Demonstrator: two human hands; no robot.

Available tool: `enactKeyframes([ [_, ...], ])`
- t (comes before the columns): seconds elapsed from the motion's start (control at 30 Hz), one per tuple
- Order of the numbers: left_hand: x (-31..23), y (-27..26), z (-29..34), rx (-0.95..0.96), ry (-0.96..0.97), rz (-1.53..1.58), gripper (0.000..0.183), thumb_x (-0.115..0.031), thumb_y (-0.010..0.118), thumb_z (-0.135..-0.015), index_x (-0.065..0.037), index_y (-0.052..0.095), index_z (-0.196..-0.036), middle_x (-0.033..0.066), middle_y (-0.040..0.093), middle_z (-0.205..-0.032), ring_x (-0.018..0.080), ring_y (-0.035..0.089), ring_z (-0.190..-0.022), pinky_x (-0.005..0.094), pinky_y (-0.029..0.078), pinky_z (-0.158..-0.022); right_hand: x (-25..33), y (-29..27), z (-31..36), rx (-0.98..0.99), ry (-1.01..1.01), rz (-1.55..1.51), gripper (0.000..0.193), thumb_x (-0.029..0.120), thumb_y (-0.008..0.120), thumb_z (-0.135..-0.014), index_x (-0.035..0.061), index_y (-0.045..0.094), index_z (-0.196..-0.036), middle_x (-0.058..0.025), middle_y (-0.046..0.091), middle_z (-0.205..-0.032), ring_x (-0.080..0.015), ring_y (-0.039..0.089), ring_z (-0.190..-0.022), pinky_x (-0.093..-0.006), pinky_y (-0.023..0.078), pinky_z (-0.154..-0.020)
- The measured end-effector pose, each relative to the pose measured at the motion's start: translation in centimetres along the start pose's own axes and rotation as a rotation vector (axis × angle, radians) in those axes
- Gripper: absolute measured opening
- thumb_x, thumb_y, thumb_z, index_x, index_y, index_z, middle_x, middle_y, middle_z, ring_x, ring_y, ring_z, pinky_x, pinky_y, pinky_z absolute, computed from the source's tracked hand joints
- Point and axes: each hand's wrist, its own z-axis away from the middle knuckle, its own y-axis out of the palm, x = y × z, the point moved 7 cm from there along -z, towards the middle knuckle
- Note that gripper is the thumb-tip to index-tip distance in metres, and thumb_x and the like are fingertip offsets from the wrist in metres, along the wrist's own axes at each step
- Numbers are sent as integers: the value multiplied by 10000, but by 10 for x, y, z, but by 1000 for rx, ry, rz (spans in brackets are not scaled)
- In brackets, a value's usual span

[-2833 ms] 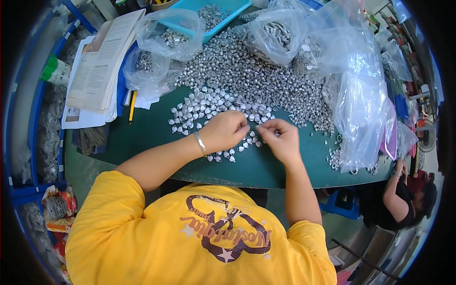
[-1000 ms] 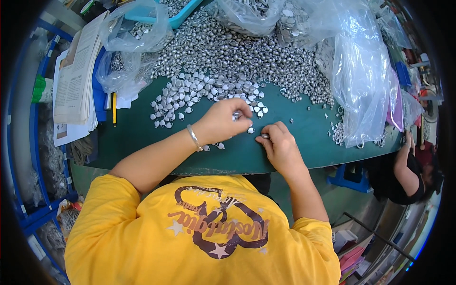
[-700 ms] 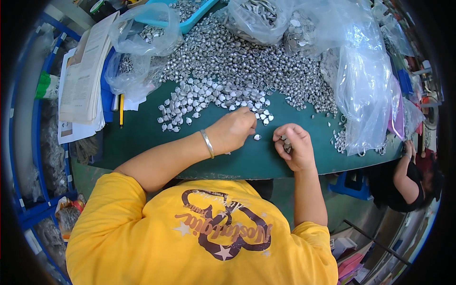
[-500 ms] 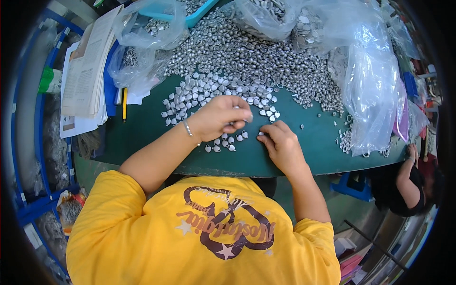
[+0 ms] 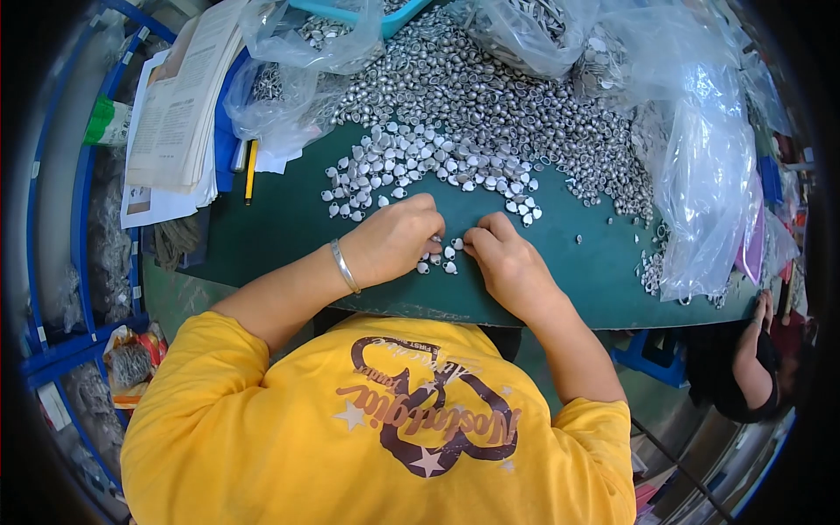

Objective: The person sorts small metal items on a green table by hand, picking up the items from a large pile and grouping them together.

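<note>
My left hand (image 5: 391, 242), with a silver bangle on its wrist, rests low over the green tabletop. Its fingers are pinched, and a small silvery glint shows at their tips. Close to its right is my right hand (image 5: 506, 261), thumb and fingers pressed together; what they hold is hidden. A few small heart-shaped metal charms (image 5: 450, 267) lie on the table between the two hands. One charm (image 5: 457, 244) sits right at the right fingertips. Beyond the hands spreads a loose group of similar pale, flat-faced charms (image 5: 411, 157).
Behind the charms, a large heap of small grey metal pieces (image 5: 490, 105) covers the green table (image 5: 289, 254). Clear plastic bags (image 5: 704, 192) stand around it. Papers (image 5: 179, 114), a yellow pencil (image 5: 251, 171) and a blue tray (image 5: 394, 17) are also there. Another person's arm (image 5: 751, 359) shows at right.
My left hand has come down from above the table to beside the small charms, nearer my right hand. My right hand stays on the table, still pinched. The view has shifted slightly.
</note>
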Motion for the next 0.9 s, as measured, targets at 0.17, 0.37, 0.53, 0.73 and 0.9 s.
enactKeyframes([
  [0.17, 3, -6, 1, -55, -22, 81, 155, -53, 702, -715, -15, 586, -810, 113, 553, -787, 270, 572, -727, 330, 467, -645, -23, -9, -8, -1, 127, -322, 97, 17, 631, -776, 7, 612, -870, -143, 564, -837, -304, 580, -748, -332, 483, -662],
  [0.37, 39, 5, 12, -42, -559, 1514, 76, -78, 549, -828, -19, 569, -872, 90, 562, -809, 112, 509, -618, 154, 338, -406, 0, 5, -7, 120, 14, -132, 140, 18, 601, -806, 26, 608, -945, -135, 536, -855, -323, 581, -785, -392, 472, -665],
  [0.53, 40, 29, 30, 61, -913, 1706, 360, -343, 447, -914, -13, 590, -915, 119, 612, -790, 170, 592, -591, 198, 366, -361, 20, -18, -35, -100, -34, -288, 164, -29, 580, -796, -4, 574, -958, -161, 537, -856, -324, 543, -762, -346, 451, -660],
  [0.73, 32, 27, 13, -153, -861, 2069, 246, -304, 454, -904, -90, 571, -936, 55, 595, -826, 171, 564, -649, 228, 431, -455, 90, -17, -59, -133, -289, -228, 271, -5, 601, -772, 6, 546, -1037, -167, 538, -1051, -332, 532, -928, -376, 431, -807],
  [0.9, 53, -93, -18, -509, -548, 1996, 177, -248, 524, -854, -78, 549, -810, 52, 542, -665, 134, 499, -481, 207, 391, -331, 41, -54, -31, -424, -18, -291, 115, -1, 570, -819, -7, 591, -932, -153, 595, -940, -285, 576, -884, -332, 451, -809],
])
